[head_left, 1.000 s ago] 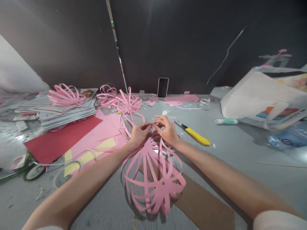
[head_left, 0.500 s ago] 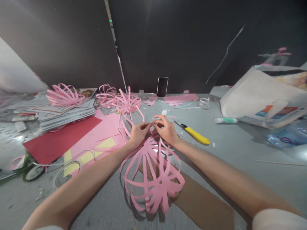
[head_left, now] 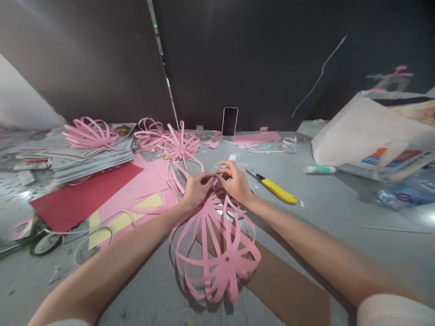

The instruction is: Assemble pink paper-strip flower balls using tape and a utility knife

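Observation:
My left hand (head_left: 196, 189) and my right hand (head_left: 235, 182) meet at their fingertips, both pinching. A small piece of pink paper strip (head_left: 215, 184) shows just under the fingertips; the fingers hide most of what is between them. Below the hands spreads a pink paper-strip lantern (head_left: 227, 267), its many strips bowed outward from a disc with a small hole. A white cord (head_left: 236, 206) curls by my right wrist. Brown cardboard (head_left: 288, 285) lies partly under the lantern.
A yellow-handled cutter (head_left: 278, 190) and a glue stick (head_left: 319, 170) lie to the right, near a white bag (head_left: 370, 131). A phone (head_left: 230, 121) leans on the black panel. More pink lanterns (head_left: 181, 142), a red sheet (head_left: 84, 194) and scissors (head_left: 47, 242) are at left.
The hands stay pinched together over the lantern, with only a slight shift of the fingers. The whole view has moved slightly.

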`<state>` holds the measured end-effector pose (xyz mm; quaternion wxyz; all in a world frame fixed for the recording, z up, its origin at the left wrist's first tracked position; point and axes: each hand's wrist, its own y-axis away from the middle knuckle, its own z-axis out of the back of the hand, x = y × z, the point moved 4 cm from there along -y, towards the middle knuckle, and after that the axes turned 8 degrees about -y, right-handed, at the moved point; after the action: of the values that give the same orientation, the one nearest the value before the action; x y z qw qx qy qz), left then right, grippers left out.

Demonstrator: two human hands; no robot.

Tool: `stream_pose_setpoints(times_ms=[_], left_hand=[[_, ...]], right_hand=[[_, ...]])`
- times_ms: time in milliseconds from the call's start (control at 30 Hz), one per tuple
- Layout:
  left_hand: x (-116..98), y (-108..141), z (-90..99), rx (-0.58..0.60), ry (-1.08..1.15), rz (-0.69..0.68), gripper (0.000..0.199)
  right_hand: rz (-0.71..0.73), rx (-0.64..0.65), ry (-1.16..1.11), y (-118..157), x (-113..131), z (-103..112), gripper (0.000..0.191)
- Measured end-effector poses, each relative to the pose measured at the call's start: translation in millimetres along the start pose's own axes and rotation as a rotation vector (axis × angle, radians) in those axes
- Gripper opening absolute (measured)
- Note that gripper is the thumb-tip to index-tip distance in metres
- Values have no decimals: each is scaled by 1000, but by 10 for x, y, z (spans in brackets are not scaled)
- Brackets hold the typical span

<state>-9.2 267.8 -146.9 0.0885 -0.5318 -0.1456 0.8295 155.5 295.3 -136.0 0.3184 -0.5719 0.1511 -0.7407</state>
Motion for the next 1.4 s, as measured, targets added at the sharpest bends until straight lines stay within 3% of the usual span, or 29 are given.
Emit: stream_pose_setpoints(times_ms=[800,1400], left_hand=[[29,-16,-26,28,42,33,25],[33,-24,-39,42,85,38,25]], right_hand=[[2,-2,42,-8,43,4,31],[-54,-66,-53,-15,4,10,35]])
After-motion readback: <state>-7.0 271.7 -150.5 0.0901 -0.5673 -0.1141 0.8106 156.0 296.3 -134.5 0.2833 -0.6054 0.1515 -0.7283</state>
